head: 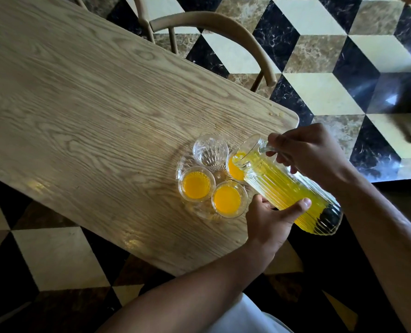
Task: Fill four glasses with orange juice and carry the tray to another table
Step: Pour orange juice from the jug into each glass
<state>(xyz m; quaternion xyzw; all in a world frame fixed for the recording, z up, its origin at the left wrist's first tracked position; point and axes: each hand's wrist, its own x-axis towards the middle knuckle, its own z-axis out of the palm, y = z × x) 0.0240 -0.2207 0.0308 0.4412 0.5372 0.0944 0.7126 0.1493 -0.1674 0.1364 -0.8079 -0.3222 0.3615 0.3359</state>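
Your table (79, 104) runs wood-grained across the left and middle of the view, with the checkered floor (324, 92) beyond it and a curved chair (223, 27) tucked in at the far edge.

Near the table's right corner sits your clear glass tray (181, 164), holding four glasses close together. The leftmost glass (196, 184) holds orange juice. Just beyond it stands the empty glass (210, 150), clear to the bottom. Nearest you is a second full glass (228, 199). The right glass (235, 168) also has juice in it and lies partly behind the spout.

Your left hand (270, 218) cups the ribbed jug (293, 188) from underneath, fingers curled under the body and your thumb pressed along its side, so it has a firm hold. The jug is tilted, spout down and to the left, its mouth over the right glass; the base points back toward you, off the table's edge. Juice fills much of the jug's length.

Your right hand (310, 152) grips the jug's handle near the rim, fingers wrapped round it, wrist above the table's corner. Both forearms reach in from the lower right.

A few small drops (269, 108) sit on the table by the far right corner. A pale cloth (247, 316) shows at the bottom edge.
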